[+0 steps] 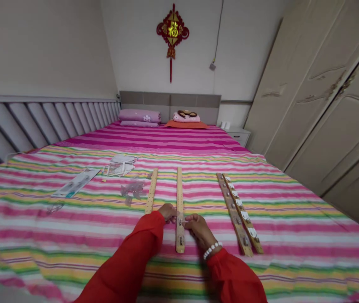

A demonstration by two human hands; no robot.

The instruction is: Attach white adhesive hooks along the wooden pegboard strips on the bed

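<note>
Both my hands meet at the middle wooden strip [179,193], which lies lengthwise on the striped bedspread [293,219]. My left hand [167,211] curls against the strip's left edge. My right hand [198,229], with a white bead bracelet at the wrist, pinches a small clear piece on the strip. A hook sits on the strip's near end. Another bare strip [151,190] lies to the left. Two strips [239,212] fitted with several hooks and white pads lie to the right.
Clear plastic pieces [132,189], opened white packaging [119,165] and a flat packet [75,183] lie on the left of the bed. Pillows [140,116] are at the headboard. A wardrobe [324,97] stands to the right, a padded rail [40,122] to the left.
</note>
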